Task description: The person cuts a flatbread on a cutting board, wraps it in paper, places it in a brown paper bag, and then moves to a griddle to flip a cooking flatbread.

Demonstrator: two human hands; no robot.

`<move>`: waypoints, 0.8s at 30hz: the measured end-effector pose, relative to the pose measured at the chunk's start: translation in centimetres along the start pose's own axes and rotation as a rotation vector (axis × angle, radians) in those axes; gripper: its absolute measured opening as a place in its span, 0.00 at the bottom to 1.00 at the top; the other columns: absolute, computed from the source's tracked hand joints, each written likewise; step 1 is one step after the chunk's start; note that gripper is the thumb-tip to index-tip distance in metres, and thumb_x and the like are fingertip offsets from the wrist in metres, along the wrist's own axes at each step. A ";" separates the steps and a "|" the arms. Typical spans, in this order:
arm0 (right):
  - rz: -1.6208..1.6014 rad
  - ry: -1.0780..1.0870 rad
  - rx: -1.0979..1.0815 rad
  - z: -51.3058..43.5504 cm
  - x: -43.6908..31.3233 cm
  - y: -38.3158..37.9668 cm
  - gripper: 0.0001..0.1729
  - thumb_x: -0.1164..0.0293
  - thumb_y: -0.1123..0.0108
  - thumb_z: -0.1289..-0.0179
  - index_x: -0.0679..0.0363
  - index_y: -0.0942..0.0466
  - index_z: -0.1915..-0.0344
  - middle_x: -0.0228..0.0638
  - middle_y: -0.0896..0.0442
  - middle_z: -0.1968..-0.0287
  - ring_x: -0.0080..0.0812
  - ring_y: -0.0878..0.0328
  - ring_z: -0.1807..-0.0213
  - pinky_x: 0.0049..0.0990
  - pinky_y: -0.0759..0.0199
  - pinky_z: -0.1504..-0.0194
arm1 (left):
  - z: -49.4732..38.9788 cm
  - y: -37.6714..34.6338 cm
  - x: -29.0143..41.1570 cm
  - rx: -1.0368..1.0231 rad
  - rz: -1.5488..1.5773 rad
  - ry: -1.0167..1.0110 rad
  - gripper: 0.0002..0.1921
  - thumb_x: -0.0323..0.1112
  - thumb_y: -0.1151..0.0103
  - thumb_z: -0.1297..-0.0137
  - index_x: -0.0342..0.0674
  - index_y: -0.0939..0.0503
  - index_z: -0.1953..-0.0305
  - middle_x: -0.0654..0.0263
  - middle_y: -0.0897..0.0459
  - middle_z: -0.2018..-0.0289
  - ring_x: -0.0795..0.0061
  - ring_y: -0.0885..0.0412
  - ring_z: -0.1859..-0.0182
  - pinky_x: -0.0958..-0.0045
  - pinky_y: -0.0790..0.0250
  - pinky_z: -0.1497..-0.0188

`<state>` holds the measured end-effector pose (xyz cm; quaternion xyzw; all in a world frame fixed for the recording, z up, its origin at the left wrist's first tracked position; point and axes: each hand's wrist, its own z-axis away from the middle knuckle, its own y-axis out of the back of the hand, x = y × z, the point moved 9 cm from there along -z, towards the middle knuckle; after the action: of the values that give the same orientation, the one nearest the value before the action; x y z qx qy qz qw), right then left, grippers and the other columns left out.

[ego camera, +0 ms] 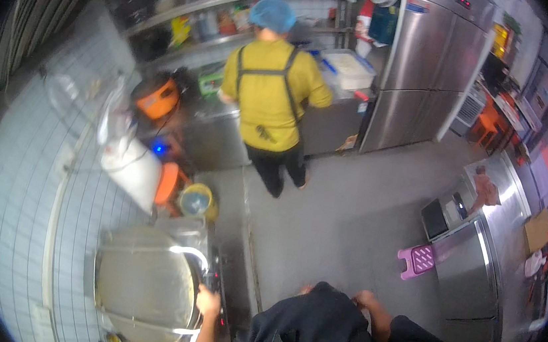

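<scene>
At the lower left is a large electric griddle (142,282) with a broad round lid and a bright curved metal handle (193,251). My left hand (208,302) reaches to its front side, fingers curled round the handle. Small red lights show on the griddle's front panel (217,275). My right hand (364,299) is beside my dark clothing, near my body, with its fingers bent. Part of it is hidden, and whether it holds anything is unclear.
A co-worker (274,96) in a yellow top stands at a steel counter (217,135). Beyond the griddle are a yellow bucket (195,200), an orange stool (168,182) and a white sack (131,171). A pink stool (417,261) stands by the right-hand steel cabinet (466,276).
</scene>
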<state>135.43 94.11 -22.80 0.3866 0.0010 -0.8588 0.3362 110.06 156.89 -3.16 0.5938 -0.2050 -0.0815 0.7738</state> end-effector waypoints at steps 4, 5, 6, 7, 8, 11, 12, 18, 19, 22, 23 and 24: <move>0.291 0.152 0.257 -3.8 -13.6 6.7 0.14 0.64 0.40 0.32 0.56 0.15 0.51 0.38 0.11 0.68 0.31 0.12 0.67 0.36 0.19 0.59 | -0.4 -0.2 -0.1 0.038 -0.092 0.064 0.31 0.40 0.30 0.42 0.30 0.32 0.43 0.43 0.14 0.60 0.40 0.14 0.55 0.48 0.21 0.50; 0.273 0.308 0.334 -3.2 -16.8 7.8 0.14 0.66 0.38 0.34 0.56 0.15 0.51 0.38 0.11 0.68 0.30 0.13 0.68 0.35 0.19 0.59 | -0.7 -0.4 0.4 0.025 -0.166 0.104 0.32 0.42 0.29 0.42 0.30 0.32 0.44 0.45 0.14 0.60 0.41 0.14 0.56 0.49 0.20 0.50; 0.328 0.346 0.318 -2.7 -18.1 8.2 0.17 0.74 0.34 0.40 0.55 0.15 0.50 0.36 0.11 0.67 0.30 0.15 0.68 0.36 0.19 0.59 | -1.2 -0.5 2.6 0.046 -0.143 0.009 0.31 0.43 0.30 0.41 0.31 0.32 0.43 0.45 0.15 0.58 0.41 0.14 0.55 0.49 0.21 0.49; 0.179 0.218 0.267 -3.0 -17.3 8.4 0.22 0.75 0.30 0.45 0.54 0.16 0.47 0.41 0.12 0.51 0.38 0.14 0.51 0.38 0.19 0.51 | -1.8 -1.1 4.3 0.029 -0.194 0.018 0.31 0.43 0.31 0.41 0.31 0.31 0.43 0.45 0.16 0.57 0.41 0.15 0.53 0.50 0.22 0.48; 0.110 0.288 0.290 -2.1 -16.9 8.6 0.22 0.75 0.31 0.44 0.54 0.16 0.48 0.41 0.12 0.50 0.39 0.15 0.50 0.38 0.19 0.51 | -2.3 -1.8 8.5 0.043 -0.158 -0.138 0.31 0.44 0.32 0.40 0.31 0.31 0.42 0.45 0.16 0.56 0.42 0.16 0.52 0.50 0.23 0.47; 0.047 0.385 0.335 -1.8 -11.4 8.0 0.20 0.73 0.36 0.41 0.56 0.16 0.47 0.42 0.14 0.47 0.43 0.16 0.47 0.41 0.22 0.46 | -2.6 -6.5 21.5 -0.007 -0.160 -0.446 0.31 0.45 0.35 0.39 0.32 0.31 0.41 0.45 0.18 0.52 0.43 0.18 0.49 0.51 0.25 0.44; 0.080 0.392 0.386 -1.5 -8.0 7.7 0.22 0.78 0.40 0.43 0.55 0.16 0.47 0.44 0.14 0.46 0.45 0.18 0.44 0.43 0.24 0.43 | -2.2 -8.4 26.1 -0.053 -0.156 -0.549 0.31 0.46 0.36 0.38 0.33 0.30 0.40 0.45 0.19 0.51 0.43 0.19 0.48 0.51 0.26 0.43; -0.021 -0.401 0.324 9.7 24.0 -1.1 0.20 0.71 0.40 0.41 0.55 0.16 0.48 0.47 0.16 0.46 0.52 0.21 0.44 0.47 0.27 0.43 | 3.0 -22.6 46.9 -0.511 -0.261 -0.978 0.31 0.48 0.42 0.35 0.35 0.29 0.37 0.45 0.23 0.44 0.45 0.24 0.41 0.52 0.31 0.37; -0.010 -0.519 0.225 13.1 28.2 -3.6 0.19 0.69 0.39 0.41 0.55 0.15 0.48 0.47 0.16 0.47 0.52 0.20 0.45 0.47 0.27 0.44 | 3.8 -24.6 48.4 -0.582 -0.304 -1.007 0.31 0.49 0.43 0.35 0.35 0.29 0.37 0.45 0.24 0.43 0.45 0.24 0.40 0.53 0.31 0.36; -0.165 -0.767 0.161 21.2 34.9 -7.6 0.18 0.63 0.38 0.39 0.56 0.15 0.50 0.45 0.15 0.51 0.49 0.19 0.47 0.46 0.26 0.46 | 4.4 -29.9 51.7 -0.737 -0.482 -1.070 0.31 0.50 0.46 0.33 0.36 0.29 0.35 0.45 0.26 0.39 0.46 0.27 0.36 0.54 0.34 0.33; -0.222 -0.810 0.170 23.0 35.7 -8.5 0.18 0.61 0.37 0.39 0.56 0.14 0.51 0.45 0.14 0.52 0.49 0.19 0.47 0.46 0.26 0.46 | 4.1 -31.4 52.3 -0.769 -0.559 -1.088 0.31 0.51 0.47 0.33 0.36 0.29 0.35 0.45 0.26 0.38 0.47 0.28 0.35 0.54 0.34 0.32; -0.246 -0.822 0.167 24.1 35.8 -9.3 0.19 0.59 0.37 0.39 0.56 0.14 0.52 0.44 0.14 0.53 0.48 0.19 0.48 0.46 0.25 0.47 | 3.5 -32.8 52.9 -0.795 -0.635 -1.105 0.31 0.51 0.48 0.32 0.36 0.28 0.34 0.45 0.27 0.37 0.47 0.28 0.34 0.54 0.35 0.31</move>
<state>97.10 74.36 -32.09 0.0354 -0.1565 -0.9720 0.1715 160.14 125.00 -21.96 0.1729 -0.3376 -0.6549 0.6536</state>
